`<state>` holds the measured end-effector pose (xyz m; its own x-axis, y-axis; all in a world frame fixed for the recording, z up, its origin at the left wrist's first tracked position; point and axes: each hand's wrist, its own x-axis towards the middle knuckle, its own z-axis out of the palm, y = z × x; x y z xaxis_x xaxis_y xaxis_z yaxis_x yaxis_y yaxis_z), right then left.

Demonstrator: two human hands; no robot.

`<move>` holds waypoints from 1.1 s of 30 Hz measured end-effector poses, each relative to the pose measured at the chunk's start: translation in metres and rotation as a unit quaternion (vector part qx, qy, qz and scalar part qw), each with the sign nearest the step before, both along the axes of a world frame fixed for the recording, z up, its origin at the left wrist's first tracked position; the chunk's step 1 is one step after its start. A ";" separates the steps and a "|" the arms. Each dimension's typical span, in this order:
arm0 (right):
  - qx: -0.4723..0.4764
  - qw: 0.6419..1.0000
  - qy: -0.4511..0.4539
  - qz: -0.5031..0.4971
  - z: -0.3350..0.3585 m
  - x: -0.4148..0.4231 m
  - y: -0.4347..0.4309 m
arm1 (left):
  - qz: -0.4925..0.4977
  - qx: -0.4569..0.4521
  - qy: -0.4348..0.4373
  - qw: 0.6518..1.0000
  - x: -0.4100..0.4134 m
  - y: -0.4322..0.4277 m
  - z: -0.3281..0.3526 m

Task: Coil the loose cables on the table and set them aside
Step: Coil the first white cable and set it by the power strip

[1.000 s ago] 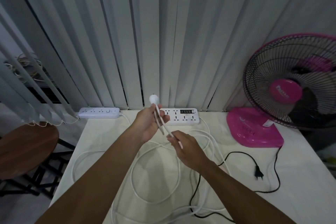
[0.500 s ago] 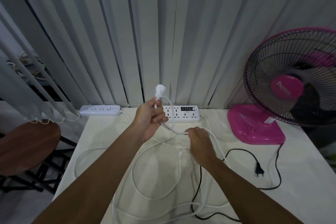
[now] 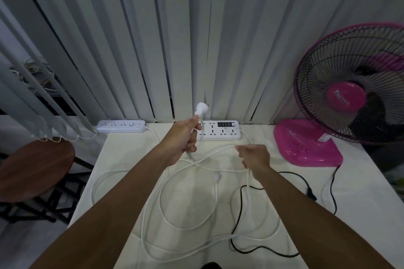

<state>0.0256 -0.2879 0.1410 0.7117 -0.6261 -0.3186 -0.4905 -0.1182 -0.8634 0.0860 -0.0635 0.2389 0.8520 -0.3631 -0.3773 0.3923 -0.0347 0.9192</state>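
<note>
Right hand (image 3: 254,156) has slid further right along the white cable (image 3: 215,203) since a moment ago, fingers curled shut around it, while the left hand (image 3: 185,140) keeps its fist closed on the plug (image 3: 200,109) end. The rest sprawls in loose loops mid-surface (image 3: 122,159), tangled with the fan's (image 3: 349,85) black cord (image 3: 237,225), power strip (image 3: 220,130) at the back edge.

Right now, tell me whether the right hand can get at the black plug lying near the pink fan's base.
Probably yes: the black plug lies uncovered beside the right forearm, but the right hand is shut on white cable.
</note>
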 end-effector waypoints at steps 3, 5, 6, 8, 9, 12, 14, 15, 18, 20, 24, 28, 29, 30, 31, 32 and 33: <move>0.032 0.994 -0.099 -0.023 0.034 0.018 0.021 | -0.010 0.010 -0.001 1.000 -0.006 -0.005 -0.004; 0.032 0.985 -0.170 0.016 0.054 0.024 0.038 | 0.010 -0.025 0.017 0.999 -0.009 -0.010 -0.007; 0.027 0.979 -0.196 0.050 0.060 0.024 0.046 | 0.029 -0.041 0.029 0.998 -0.010 -0.012 -0.009; 0.007 0.966 -0.211 0.149 0.066 0.022 0.062 | 0.059 -0.070 0.049 0.995 -0.011 -0.015 -0.013; -0.010 0.955 -0.207 0.212 0.067 0.019 0.069 | 0.063 -0.087 0.056 0.993 -0.010 -0.016 -0.013; -0.082 0.917 -0.208 0.329 0.062 0.011 0.083 | 0.081 -0.131 0.084 0.984 -0.006 -0.015 -0.014; -0.026 0.929 -0.230 0.288 0.060 0.002 0.090 | 0.098 -0.160 0.107 0.976 -0.002 -0.014 -0.015; 0.009 0.938 -0.237 0.253 0.056 -0.004 0.093 | 0.108 -0.179 0.111 0.972 0.000 -0.014 -0.014; 0.039 0.956 -0.216 0.195 0.035 -0.026 0.100 | 0.149 -0.227 0.099 0.957 0.009 -0.013 -0.014; 0.043 0.962 -0.186 0.198 0.019 -0.037 0.100 | 0.168 -0.240 0.090 0.952 0.013 -0.010 -0.013; 0.008 0.966 -0.186 0.178 0.007 -0.035 0.095 | 0.169 -0.256 0.106 0.946 0.012 -0.010 -0.009; 0.078 0.953 -0.139 0.257 0.004 -0.029 0.082 | 0.175 -0.259 0.140 0.939 0.018 -0.014 0.000; 0.110 0.941 -0.113 0.299 0.003 -0.031 0.077 | 0.181 -0.261 0.143 0.938 0.022 -0.014 0.003; 0.131 0.928 -0.087 0.338 0.000 -0.032 0.070 | 0.183 -0.264 0.144 0.936 0.026 -0.014 0.006; 0.144 0.916 -0.059 0.370 -0.002 -0.033 0.064 | 0.181 -0.268 0.144 0.935 0.029 -0.014 0.009; 0.155 0.906 -0.035 0.393 -0.005 -0.035 0.059 | 0.178 -0.271 0.144 0.935 0.032 -0.014 0.011; 0.165 0.896 -0.015 0.411 -0.007 -0.036 0.054 | 0.175 -0.274 0.144 0.935 0.034 -0.015 0.014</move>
